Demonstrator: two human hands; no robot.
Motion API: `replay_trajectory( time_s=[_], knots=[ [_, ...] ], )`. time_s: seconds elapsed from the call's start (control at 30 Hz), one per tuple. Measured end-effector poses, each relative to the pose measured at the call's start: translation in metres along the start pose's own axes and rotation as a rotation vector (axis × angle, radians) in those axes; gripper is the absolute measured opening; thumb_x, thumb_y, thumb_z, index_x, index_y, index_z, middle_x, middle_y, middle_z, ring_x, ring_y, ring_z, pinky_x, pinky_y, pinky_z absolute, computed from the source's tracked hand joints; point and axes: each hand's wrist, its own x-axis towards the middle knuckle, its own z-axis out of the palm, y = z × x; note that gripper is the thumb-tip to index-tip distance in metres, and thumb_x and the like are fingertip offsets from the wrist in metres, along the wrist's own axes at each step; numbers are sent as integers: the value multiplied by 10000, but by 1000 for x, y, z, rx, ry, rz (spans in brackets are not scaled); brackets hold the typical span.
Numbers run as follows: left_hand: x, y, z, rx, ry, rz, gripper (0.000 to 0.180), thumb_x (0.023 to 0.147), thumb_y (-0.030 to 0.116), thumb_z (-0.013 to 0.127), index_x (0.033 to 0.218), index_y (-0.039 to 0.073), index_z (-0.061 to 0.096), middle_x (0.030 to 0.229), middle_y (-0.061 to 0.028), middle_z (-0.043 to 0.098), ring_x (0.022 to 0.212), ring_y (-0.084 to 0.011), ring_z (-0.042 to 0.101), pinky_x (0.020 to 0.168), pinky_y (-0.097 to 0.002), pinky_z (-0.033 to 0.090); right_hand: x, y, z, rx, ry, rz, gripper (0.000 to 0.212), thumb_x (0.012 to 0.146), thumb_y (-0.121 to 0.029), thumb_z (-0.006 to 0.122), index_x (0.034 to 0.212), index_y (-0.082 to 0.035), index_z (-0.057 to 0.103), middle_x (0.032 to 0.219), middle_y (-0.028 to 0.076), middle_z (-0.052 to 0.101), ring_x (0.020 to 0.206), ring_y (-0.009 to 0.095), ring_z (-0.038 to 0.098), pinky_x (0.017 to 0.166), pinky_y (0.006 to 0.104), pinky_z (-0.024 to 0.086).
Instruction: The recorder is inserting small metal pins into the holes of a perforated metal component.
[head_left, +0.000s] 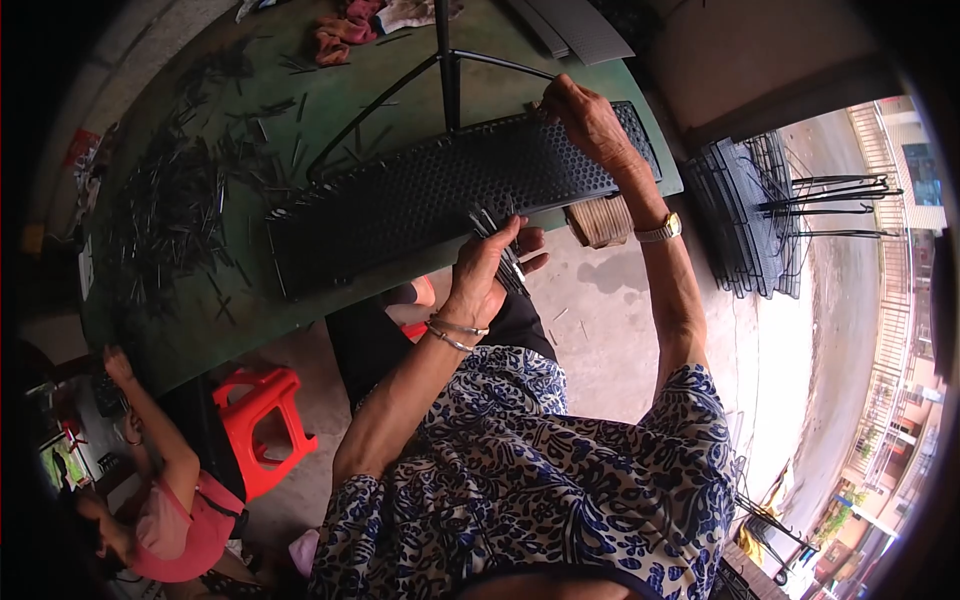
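Concrete floor point(605, 345) underlies green table point(480, 30); left hand point(482, 268) clutches dark strips point(511, 271), right hand point(592, 127) pinches at perforated panel point(425, 195).

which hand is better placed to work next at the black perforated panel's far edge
Probably the right hand: its fingers are at the far edge of the black perforated panel. The left hand is by the near edge and holds thin dark strips, so it looks less free.

There is one green table point(262, 318), one black panel point(420, 195), one left hand point(485, 268), one right hand point(590, 122), one wristwatch point(662, 229), two bracelets point(457, 327); black strips point(170, 220) are too many to count.
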Motion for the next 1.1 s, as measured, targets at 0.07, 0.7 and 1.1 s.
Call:
replay_trajectory(
  time_s=[0.07, 0.7, 1.1],
  knots=[
    [1, -1, -1, -15, 0, -2, 173, 905, 194, 615, 986, 43, 589, 911, -102, 651, 872, -204, 646, 829, -387, 548, 0, -1, 0, -13, 15, -19, 78, 933, -91, 492, 918, -16, 510, 782, 100, 612, 713, 245, 637, 646, 335, 496],
    [-3, -2, -2, -26, 39, 18, 129, 903, 174, 610, 941, 51, 601, 866, -92, 647, 817, -202, 651, 761, -397, 563, 6, -20, -6, -35, -12, -86, 134, 829, 71, 508, 923, -24, 496, 813, 104, 541, 748, 260, 573, 677, 339, 465],
    [-3, -10, -5, -7, 1, -8, 164, 903, 197, 618, 970, 48, 604, 893, -96, 648, 852, -202, 642, 809, -390, 547, 3, -16, -4, 2, -14, -82, 200, 808, 89, 518, 979, -14, 533, 892, 124, 580, 824, 306, 598, 726, 348, 482]
  ],
)
